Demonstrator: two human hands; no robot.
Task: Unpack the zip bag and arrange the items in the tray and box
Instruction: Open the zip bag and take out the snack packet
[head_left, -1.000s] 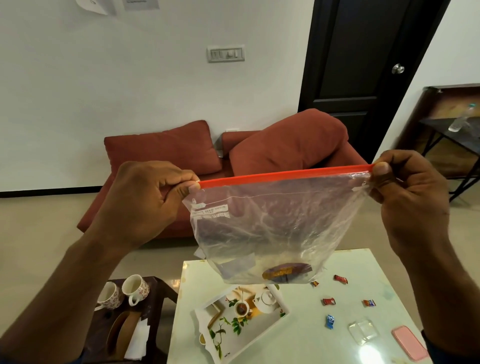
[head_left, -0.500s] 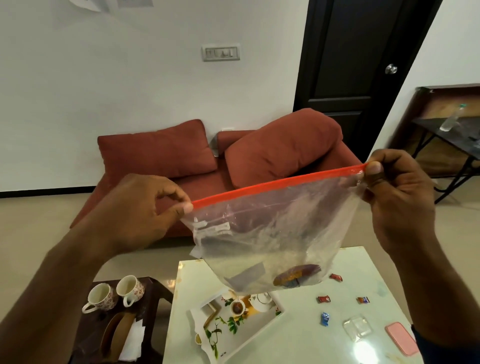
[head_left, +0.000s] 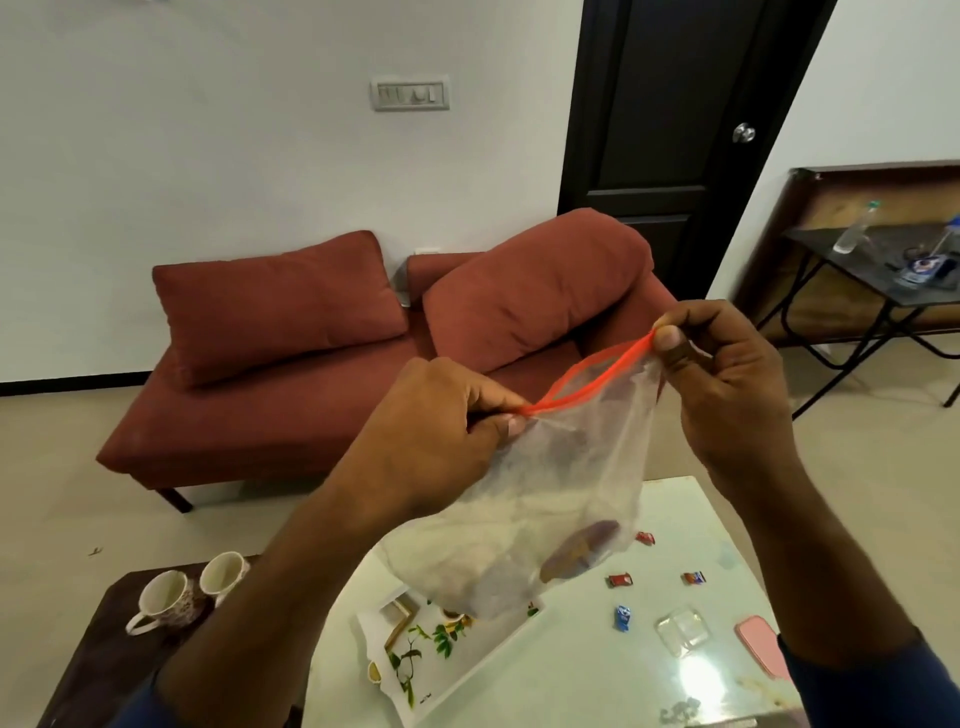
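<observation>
I hold a clear zip bag (head_left: 561, 499) with an orange-red zip strip up in the air over the white table (head_left: 587, 675). My left hand (head_left: 441, 441) pinches the strip's left end and my right hand (head_left: 727, 395) pinches its right end. The two sides of the strip bow apart, so the mouth gapes. A dark brown packet (head_left: 579, 553) lies in the bag's bottom corner. Below the bag sits a white tray (head_left: 415, 654) printed with leaves and cups. Several small wrapped sweets (head_left: 621, 579) and a small clear box (head_left: 683, 629) lie on the table to the right.
A pink flat case (head_left: 761, 642) lies at the table's right edge. Two floral mugs (head_left: 166, 603) stand on a dark side table (head_left: 104, 665) at lower left. A red sofa (head_left: 291, 395) is behind, with a dark door and a black folding table (head_left: 862, 270) at right.
My hands have come closer together and the bag has turned edge-on; the flat, closed zip strip now bows apart into an open mouth. The bag's bottom swung right.
</observation>
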